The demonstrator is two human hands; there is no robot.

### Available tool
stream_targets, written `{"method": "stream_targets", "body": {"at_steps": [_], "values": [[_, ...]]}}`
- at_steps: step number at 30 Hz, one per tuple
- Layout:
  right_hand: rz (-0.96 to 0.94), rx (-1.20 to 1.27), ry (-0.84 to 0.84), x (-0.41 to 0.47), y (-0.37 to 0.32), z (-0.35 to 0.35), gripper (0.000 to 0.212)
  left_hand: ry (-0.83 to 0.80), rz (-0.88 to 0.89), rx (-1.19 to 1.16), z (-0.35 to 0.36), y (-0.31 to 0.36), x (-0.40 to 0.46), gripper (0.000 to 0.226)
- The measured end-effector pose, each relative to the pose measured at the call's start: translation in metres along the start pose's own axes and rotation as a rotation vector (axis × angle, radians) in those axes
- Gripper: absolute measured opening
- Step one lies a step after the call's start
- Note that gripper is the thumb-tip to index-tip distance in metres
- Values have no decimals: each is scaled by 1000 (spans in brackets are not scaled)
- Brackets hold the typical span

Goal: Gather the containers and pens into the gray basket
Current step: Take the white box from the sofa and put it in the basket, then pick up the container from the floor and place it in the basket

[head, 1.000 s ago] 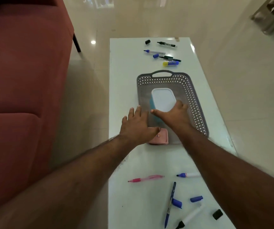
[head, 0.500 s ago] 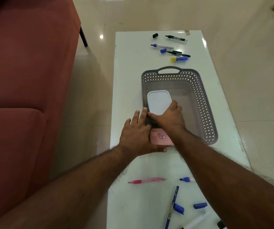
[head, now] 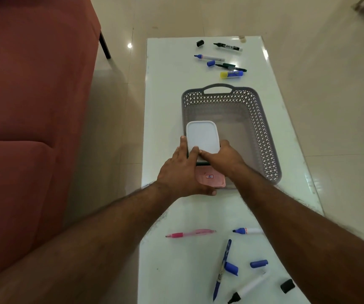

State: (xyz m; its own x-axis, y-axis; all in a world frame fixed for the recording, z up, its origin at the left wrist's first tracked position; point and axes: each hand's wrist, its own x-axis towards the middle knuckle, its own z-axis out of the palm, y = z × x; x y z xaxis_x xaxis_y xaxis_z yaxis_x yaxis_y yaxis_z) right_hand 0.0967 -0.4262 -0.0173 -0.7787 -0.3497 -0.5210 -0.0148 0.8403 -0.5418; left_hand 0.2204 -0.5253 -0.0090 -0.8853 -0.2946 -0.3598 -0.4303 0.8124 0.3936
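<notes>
The gray basket (head: 262, 137) stands mid-table with its handle at the far end. A white-lidded container (head: 202, 134) sits in its near-left corner. My left hand (head: 183, 172) presses on the container's left side, fingertips on the lid. Gripping its near right corner is my right hand (head: 222, 159). A pink container (head: 209, 178) lies just below both hands at the basket's near end, partly hidden. Loose pens lie far off, such as a black marker (head: 228, 47), and close by, such as a pink pen (head: 190, 234) and a blue pen (head: 221, 270).
The white table (head: 165, 106) is narrow, with a red sofa (head: 34, 106) close along its left and tiled floor to the right. Loose caps (head: 259, 263) lie among the near pens, and a yellow-capped highlighter (head: 231, 74) lies beyond the basket.
The white-lidded container has slid from the basket's middle to its near-left corner. My left hand has closed in on its left side, meeting the right hand.
</notes>
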Motion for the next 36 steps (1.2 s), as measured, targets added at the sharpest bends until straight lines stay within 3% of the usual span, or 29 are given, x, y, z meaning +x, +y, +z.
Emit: {"method": "stream_targets", "body": {"at_steps": [5,8,14,18,24,28,36], "values": [[-9,21,-23,-7,6,0,78,-28,-20,28,-1,1,-1,137],[-15,-5,110,-15,6,-2,83,16,-33,32,-3,2,-6,127],[-268,-85,419,-48,-3,0,58,285,-99,-10,-20,-14,-52,83],[-483,-74,478,-97,-23,18,49,381,-196,26,-30,-41,-108,75],[-715,-92,285,-164,-57,82,47,499,-377,123,-38,-104,-200,74],[-765,-156,103,-193,-86,125,55,571,-483,120,-37,-143,-259,73],[-938,-392,-241,-263,-108,229,70,543,-850,8,25,-207,-394,77]]}}
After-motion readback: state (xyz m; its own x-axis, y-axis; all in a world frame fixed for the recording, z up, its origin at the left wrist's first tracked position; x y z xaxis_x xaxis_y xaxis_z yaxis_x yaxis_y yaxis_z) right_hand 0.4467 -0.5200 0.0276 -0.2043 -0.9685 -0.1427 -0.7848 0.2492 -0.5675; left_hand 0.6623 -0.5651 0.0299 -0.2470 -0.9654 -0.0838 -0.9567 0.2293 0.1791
